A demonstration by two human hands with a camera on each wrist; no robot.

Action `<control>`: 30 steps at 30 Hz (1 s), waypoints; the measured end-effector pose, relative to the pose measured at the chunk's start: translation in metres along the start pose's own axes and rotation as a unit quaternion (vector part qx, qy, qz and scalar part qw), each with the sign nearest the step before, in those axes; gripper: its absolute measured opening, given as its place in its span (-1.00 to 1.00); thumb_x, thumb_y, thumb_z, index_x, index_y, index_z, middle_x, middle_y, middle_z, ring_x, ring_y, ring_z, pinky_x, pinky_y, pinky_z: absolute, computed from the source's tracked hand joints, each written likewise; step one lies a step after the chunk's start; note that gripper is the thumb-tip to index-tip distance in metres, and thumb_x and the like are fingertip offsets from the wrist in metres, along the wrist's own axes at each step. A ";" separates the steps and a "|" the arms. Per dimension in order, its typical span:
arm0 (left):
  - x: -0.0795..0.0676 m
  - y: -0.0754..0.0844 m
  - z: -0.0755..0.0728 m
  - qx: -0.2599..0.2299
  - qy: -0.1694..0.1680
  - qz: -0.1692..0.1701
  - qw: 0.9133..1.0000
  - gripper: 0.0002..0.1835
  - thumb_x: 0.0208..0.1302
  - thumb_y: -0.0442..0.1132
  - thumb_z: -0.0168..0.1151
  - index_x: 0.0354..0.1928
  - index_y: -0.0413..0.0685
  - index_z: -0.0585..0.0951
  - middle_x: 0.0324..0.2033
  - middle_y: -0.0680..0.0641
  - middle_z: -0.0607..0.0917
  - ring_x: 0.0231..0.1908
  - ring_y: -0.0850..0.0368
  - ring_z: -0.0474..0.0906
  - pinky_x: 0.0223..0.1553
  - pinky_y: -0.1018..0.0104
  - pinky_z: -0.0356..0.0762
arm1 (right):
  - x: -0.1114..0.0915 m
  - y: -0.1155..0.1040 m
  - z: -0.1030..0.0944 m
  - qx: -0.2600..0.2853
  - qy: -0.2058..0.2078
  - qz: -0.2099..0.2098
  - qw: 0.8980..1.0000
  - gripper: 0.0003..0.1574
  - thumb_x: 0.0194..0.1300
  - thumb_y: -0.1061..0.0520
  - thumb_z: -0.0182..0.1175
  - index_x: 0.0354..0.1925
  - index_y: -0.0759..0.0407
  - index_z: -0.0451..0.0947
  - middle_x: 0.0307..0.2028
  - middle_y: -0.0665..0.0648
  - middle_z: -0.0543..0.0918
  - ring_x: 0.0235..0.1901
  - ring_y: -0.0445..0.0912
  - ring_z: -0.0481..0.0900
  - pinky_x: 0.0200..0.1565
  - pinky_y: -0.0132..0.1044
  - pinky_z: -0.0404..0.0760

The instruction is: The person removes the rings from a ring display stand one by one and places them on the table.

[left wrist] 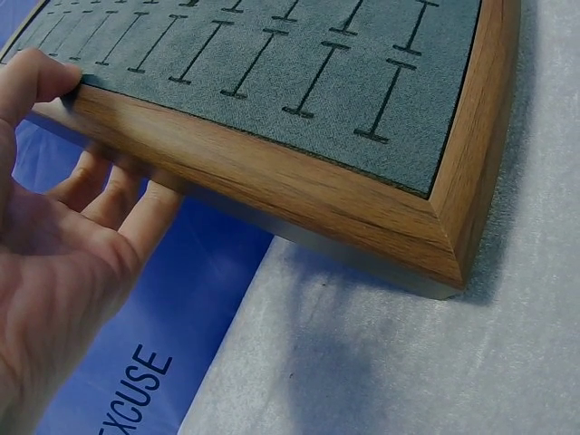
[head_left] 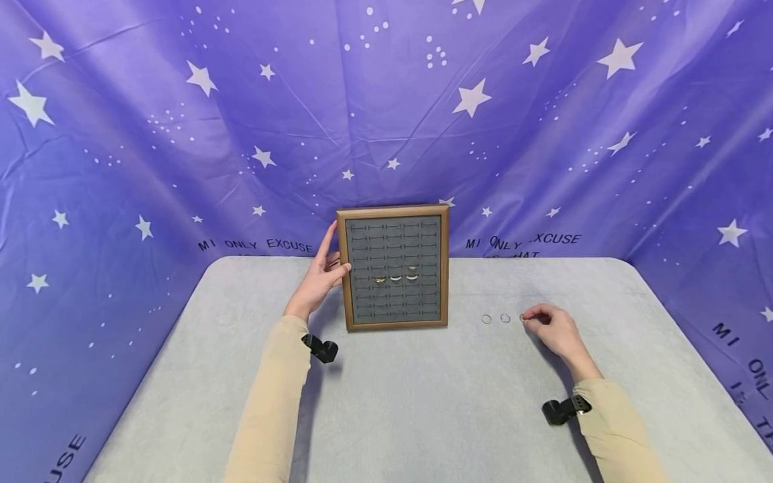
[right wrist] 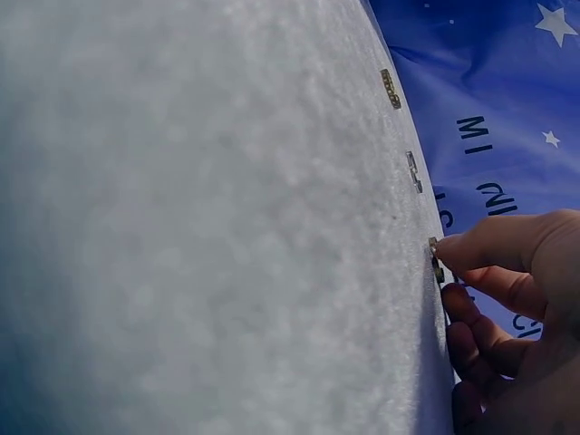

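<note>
- The framed board (head_left: 395, 325) stands on the left half of the work area, face toward the wearer, its lower edge at the table (head_left: 423, 402) and its top edge in front of the starry backdrop (head_left: 386, 100).
- The left hand (head_left: 320, 278) is clamped on the board's left edge, thumb on the front of the wooden rim, fingers behind it.
- Four mounted rings (head_left: 395, 278) sit in the board's slots: three in one row, one just above the row's right end.
- The right hand (head_left: 555, 329) has its thumb and a finger together on the end ring (head_left: 523, 318), pinching it at the table.
- To that ring's left lie the middle ring (head_left: 505, 318) and the near-board ring (head_left: 486, 319), narrow gaps between all three.
- A wider strip of table separates the board's right edge from the nearest loose ring.
- Broad table surface opens between the sleeves (head_left: 274, 396); more runs from the right hand to the table's right edge.
- The table's back edge runs behind the loose rings, along the backdrop.
</note>
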State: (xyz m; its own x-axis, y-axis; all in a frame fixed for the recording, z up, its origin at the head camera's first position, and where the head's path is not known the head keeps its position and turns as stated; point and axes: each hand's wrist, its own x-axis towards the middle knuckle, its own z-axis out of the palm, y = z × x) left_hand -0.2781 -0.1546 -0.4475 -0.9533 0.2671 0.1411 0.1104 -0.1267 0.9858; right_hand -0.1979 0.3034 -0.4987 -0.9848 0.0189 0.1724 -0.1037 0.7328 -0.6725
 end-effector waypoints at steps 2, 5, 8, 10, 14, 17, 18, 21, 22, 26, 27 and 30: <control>0.000 0.000 0.000 0.000 -0.001 0.001 1.000 -0.02 0.32 -0.57 0.03 0.47 0.65 -0.03 0.18 -0.38 0.42 -0.03 0.03 0.53 -0.12 0.24 0.61 | -0.001 -0.001 -0.001 -0.002 0.001 0.002 1.000 -0.89 0.17 0.30 0.24 -0.29 0.33 0.62 -0.34 0.22 0.64 -0.33 -0.05 0.49 -0.32 -0.28 0.42; 0.001 0.000 0.001 -0.002 -0.002 0.004 1.000 -0.02 0.32 -0.58 0.02 0.48 0.64 -0.03 0.18 -0.39 0.42 -0.03 0.03 0.54 -0.12 0.25 0.61 | -0.002 -0.005 -0.002 -0.002 0.004 0.005 1.000 -0.87 0.19 0.27 0.25 -0.27 0.33 0.62 -0.35 0.20 0.63 -0.34 -0.06 0.49 -0.34 -0.33 0.42; 0.001 0.000 0.001 -0.003 -0.002 0.007 1.000 -0.01 0.32 -0.58 0.02 0.48 0.64 -0.03 0.18 -0.40 0.42 -0.04 0.03 0.54 -0.12 0.25 0.61 | -0.003 -0.013 -0.001 0.006 0.004 0.003 1.000 -0.83 0.21 0.24 0.25 -0.24 0.36 0.61 -0.33 0.23 0.65 -0.31 0.00 0.54 -0.31 -0.32 0.46; 0.001 0.000 0.001 -0.005 -0.001 0.007 1.000 -0.01 0.31 -0.59 0.02 0.47 0.65 -0.02 0.18 -0.39 0.43 -0.04 0.03 0.55 -0.12 0.24 0.61 | -0.003 -0.019 0.000 0.014 0.001 -0.002 1.000 -0.81 0.23 0.24 0.24 -0.22 0.38 0.60 -0.29 0.27 0.66 -0.26 0.07 0.58 -0.24 -0.26 0.50; 0.000 -0.001 0.001 -0.006 -0.001 0.007 1.000 -0.01 0.31 -0.58 0.03 0.46 0.67 -0.01 0.18 -0.38 0.43 -0.03 0.02 0.55 -0.10 0.20 0.61 | -0.002 -0.030 0.004 0.028 -0.006 -0.007 1.000 -0.79 0.25 0.26 0.23 -0.17 0.39 0.59 -0.24 0.32 0.65 -0.21 0.16 0.58 -0.15 -0.12 0.50; 0.000 -0.002 0.001 -0.008 -0.001 0.007 1.000 -0.01 0.30 -0.58 0.02 0.46 0.67 -0.01 0.18 -0.38 0.43 -0.03 0.02 0.55 -0.10 0.18 0.62 | -0.001 -0.038 0.008 0.038 -0.010 -0.005 0.999 -0.78 0.25 0.27 0.23 -0.16 0.39 0.58 -0.24 0.31 0.65 -0.21 0.14 0.57 -0.18 -0.15 0.50; 0.000 -0.002 0.001 -0.007 -0.001 0.007 1.000 -0.01 0.30 -0.58 0.02 0.47 0.66 -0.01 0.18 -0.38 0.43 -0.04 0.03 0.56 -0.10 0.18 0.62 | -0.001 -0.041 0.010 0.042 -0.012 -0.005 0.999 -0.78 0.25 0.27 0.23 -0.15 0.39 0.58 -0.25 0.30 0.65 -0.22 0.13 0.57 -0.20 -0.19 0.51; 0.000 -0.001 0.001 -0.009 0.001 0.004 1.000 -0.01 0.30 -0.59 0.02 0.47 0.64 -0.02 0.18 -0.39 0.42 -0.05 0.04 0.57 -0.12 0.18 0.63 | -0.001 -0.047 0.015 0.053 -0.013 -0.008 0.998 -0.77 0.25 0.27 0.23 -0.14 0.39 0.58 -0.26 0.29 0.65 -0.25 0.08 0.58 -0.27 -0.30 0.52; 0.000 -0.001 0.001 -0.009 0.002 0.003 1.000 -0.01 0.30 -0.59 0.02 0.48 0.63 -0.02 0.18 -0.40 0.42 -0.06 0.05 0.57 -0.13 0.19 0.63 | -0.001 -0.049 0.017 0.058 -0.012 -0.011 0.998 -0.77 0.24 0.27 0.23 -0.14 0.39 0.58 -0.27 0.28 0.65 -0.26 0.06 0.58 -0.29 -0.33 0.52; 0.000 0.000 0.001 -0.009 0.002 0.002 1.000 -0.01 0.30 -0.59 0.02 0.48 0.62 -0.03 0.17 -0.40 0.42 -0.08 0.06 0.58 -0.16 0.20 0.64 | 0.000 -0.055 0.025 0.081 -0.012 -0.023 0.996 -0.79 0.23 0.30 0.21 -0.15 0.40 0.58 -0.27 0.29 0.65 -0.28 0.01 0.60 -0.32 -0.42 0.51; 0.000 0.000 0.001 -0.009 0.001 0.002 1.000 -0.01 0.30 -0.59 0.02 0.48 0.62 -0.03 0.17 -0.40 0.42 -0.08 0.06 0.58 -0.16 0.20 0.64 | 0.001 -0.057 0.026 0.087 -0.013 -0.024 0.996 -0.79 0.23 0.31 0.21 -0.16 0.40 0.58 -0.28 0.29 0.66 -0.29 -0.01 0.60 -0.33 -0.42 0.51; 0.000 0.000 0.001 -0.013 -0.001 0.002 1.000 -0.01 0.31 -0.59 0.02 0.48 0.62 -0.03 0.16 -0.40 0.42 -0.08 0.06 0.58 -0.17 0.21 0.64 | 0.002 -0.062 0.031 0.103 -0.020 -0.021 0.994 -0.79 0.22 0.32 0.21 -0.15 0.39 0.58 -0.27 0.29 0.67 -0.30 -0.03 0.60 -0.38 -0.42 0.51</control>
State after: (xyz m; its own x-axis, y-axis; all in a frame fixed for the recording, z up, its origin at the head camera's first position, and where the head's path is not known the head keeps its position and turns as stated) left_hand -0.2779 -0.1540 -0.4470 -0.9521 0.2690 0.1453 0.1067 -0.1531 0.9824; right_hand -0.1976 0.2374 -0.4790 -0.9832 -0.0387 0.1786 -0.1679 0.5772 -0.7991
